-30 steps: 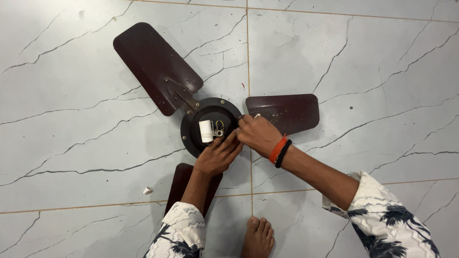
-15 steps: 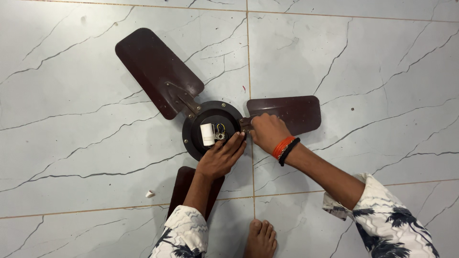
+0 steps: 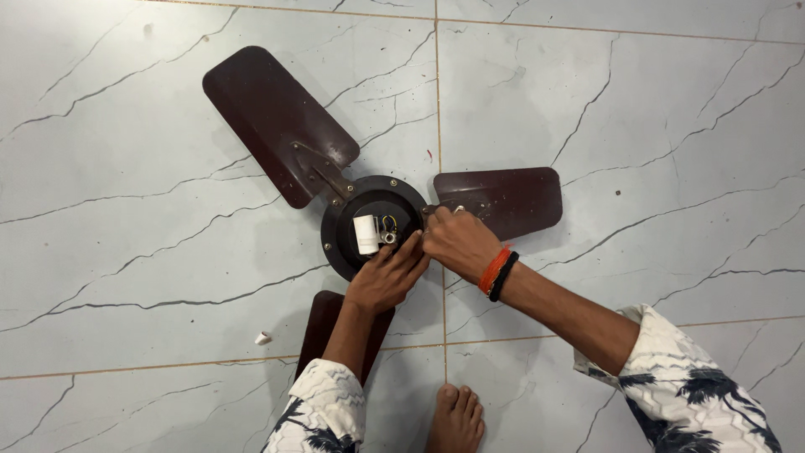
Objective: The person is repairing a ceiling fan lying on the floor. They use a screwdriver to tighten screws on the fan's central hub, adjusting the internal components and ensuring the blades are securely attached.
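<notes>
Kneeling over the work, you have a dark brown ceiling fan (image 3: 375,220) lying flat on the pale marble-patterned floor tiles (image 3: 637,109), motor side up. Your left hand (image 3: 387,275) rests on the lower right edge of the round motor housing (image 3: 335,239), fingers (image 3: 411,250) extended and laid together on the rim, pressing down rather than closed around anything. Your right hand (image 3: 457,242) sits at the joint where the right blade (image 3: 503,198) meets the housing; the fingers are curled there, but whether they pinch a screw, a small tool or only the bracket, I cannot tell. A white cylindrical capacitor (image 3: 366,234) and a short run of yellow wiring (image 3: 389,222) stand exposed in the centre of the housing, with no cover in sight. All three blades appear attached: the upper left blade (image 3: 272,122) on its metal bracket (image 3: 323,172), the right blade, and the lower blade (image 3: 329,323), partly hidden beneath your left forearm. A small white piece (image 3: 263,338) lies loose on the tile well left of that blade. Judged from this, the work at the right blade's mounting is in hand and unfinished; the other two mountings look undisturbed. Your bare foot (image 3: 457,418) rests near the bottom edge of view.
</notes>
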